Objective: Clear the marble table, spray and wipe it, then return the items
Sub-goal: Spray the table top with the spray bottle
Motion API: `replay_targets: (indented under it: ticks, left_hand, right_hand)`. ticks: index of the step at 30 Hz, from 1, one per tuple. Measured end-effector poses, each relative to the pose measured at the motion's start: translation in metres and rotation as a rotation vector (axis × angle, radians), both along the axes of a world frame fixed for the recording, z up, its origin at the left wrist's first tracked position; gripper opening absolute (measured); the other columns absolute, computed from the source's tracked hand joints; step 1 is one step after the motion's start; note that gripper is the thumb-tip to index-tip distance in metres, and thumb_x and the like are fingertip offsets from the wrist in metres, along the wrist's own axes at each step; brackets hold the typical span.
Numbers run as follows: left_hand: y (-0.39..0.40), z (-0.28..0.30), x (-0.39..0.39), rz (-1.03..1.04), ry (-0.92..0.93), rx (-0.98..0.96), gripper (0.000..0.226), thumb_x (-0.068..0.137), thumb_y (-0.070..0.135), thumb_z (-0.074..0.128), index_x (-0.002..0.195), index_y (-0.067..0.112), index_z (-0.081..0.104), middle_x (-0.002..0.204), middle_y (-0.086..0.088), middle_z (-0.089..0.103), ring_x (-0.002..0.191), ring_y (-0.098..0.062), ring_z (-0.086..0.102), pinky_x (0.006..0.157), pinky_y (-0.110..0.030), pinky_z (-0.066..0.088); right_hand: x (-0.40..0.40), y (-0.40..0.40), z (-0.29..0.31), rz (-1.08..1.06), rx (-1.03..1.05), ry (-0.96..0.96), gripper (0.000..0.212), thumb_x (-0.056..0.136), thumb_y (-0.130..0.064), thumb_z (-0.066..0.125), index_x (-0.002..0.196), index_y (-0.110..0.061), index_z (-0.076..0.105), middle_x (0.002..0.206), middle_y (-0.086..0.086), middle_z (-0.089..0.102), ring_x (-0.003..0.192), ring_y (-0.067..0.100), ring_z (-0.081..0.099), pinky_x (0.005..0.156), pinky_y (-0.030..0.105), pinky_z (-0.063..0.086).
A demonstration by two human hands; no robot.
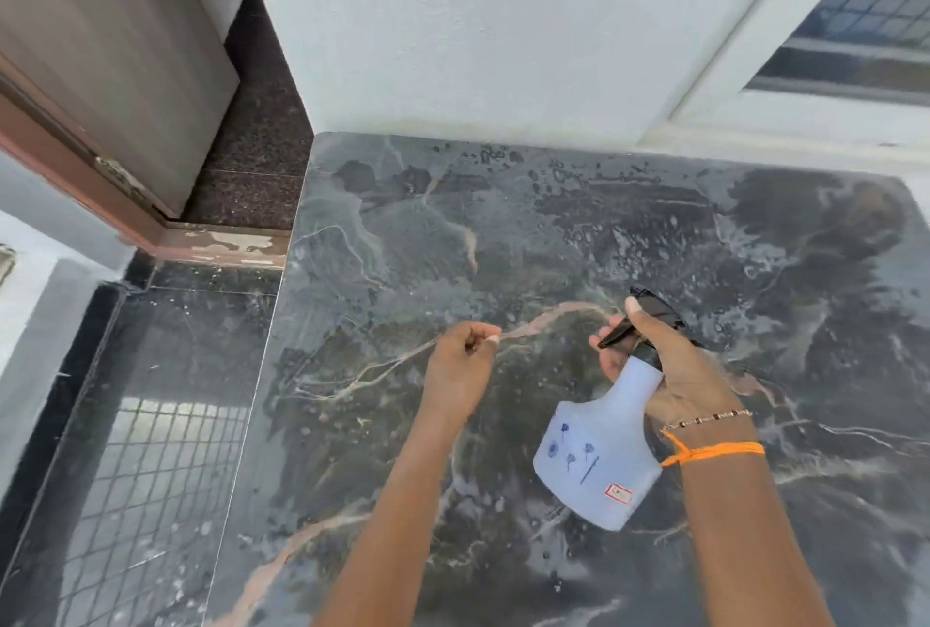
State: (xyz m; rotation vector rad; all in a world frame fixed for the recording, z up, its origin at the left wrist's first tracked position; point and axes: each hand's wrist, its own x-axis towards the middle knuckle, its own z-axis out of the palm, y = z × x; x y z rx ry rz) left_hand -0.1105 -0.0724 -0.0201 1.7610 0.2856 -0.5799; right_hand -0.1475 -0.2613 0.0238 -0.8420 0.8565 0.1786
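Right hand point(674, 370) grips spray bottle point(601, 455) — marble table point(503, 234) wet.

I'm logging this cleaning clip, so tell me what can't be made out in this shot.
- Head view: spray bottle red label text, too small.
- Nozzle tip, hidden behind right hand.
- Whether left hand pinches anything, curled fingers hide it.
- Marble table near and right edges, cut off by the frame.

Bright daylight, glare on the wet marble table point(553, 234), edges warped.
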Motion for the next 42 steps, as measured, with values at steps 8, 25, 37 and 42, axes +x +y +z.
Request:
replay_targets:
  ticks: [8,25,37,42]
  left_hand:
    - [-0.079,0.016,-0.033,-0.201,-0.074,0.05,0.014,0.094,0.021,0.05,0.1,0.02,0.062,0.1,0.005,0.059,0.093,-0.012,0.055,0.082,-0.025,0.042]
    - [-0.246,-0.008,-0.12,-0.685,-0.27,0.721,0.067,0.089,0.036,0.054,0.146,0.025,0.021,0.155,-0.001,0.01,0.141,-0.029,0.008,0.115,-0.038,0.016]
    - [-0.231,-0.008,-0.134,-0.543,-0.357,0.636,0.073,0.084,0.03,0.064,0.145,0.021,0.025,0.154,-0.003,0.015,0.142,-0.025,0.01,0.117,-0.038,0.013]
    - [-0.174,-0.001,-0.163,-0.418,-0.36,0.662,0.082,0.079,0.03,0.068,0.145,0.021,0.021,0.15,-0.005,0.019,0.141,-0.023,0.014,0.115,-0.037,0.011]
  right_hand:
    - [-0.048,-0.069,0.008,-0.076,-0.071,-0.125,0.021,0.072,-0.032,0.066,0.063,-0.015,0.06,0.061,-0.001,0.065,0.065,0.01,0.069,0.053,0.023,0.055]
    - [-0.128,-0.269,0.002,-0.312,0.072,-0.097,0.038,0.092,-0.021,0.053,0.056,-0.011,0.061,0.06,0.002,0.06,0.073,0.018,0.059,0.054,0.023,0.057]
    - [-0.15,-0.27,-0.006,-0.285,0.252,-0.031,0.028,0.093,-0.017,0.052,0.069,-0.005,0.059,0.069,0.01,0.062,0.079,0.024,0.058,0.052,0.026,0.057]
    - [-0.151,-0.187,0.004,0.058,0.282,-0.022,0.038,0.091,-0.013,0.051,0.056,-0.008,0.066,0.068,0.007,0.064,0.08,0.022,0.061,0.056,0.029,0.059]
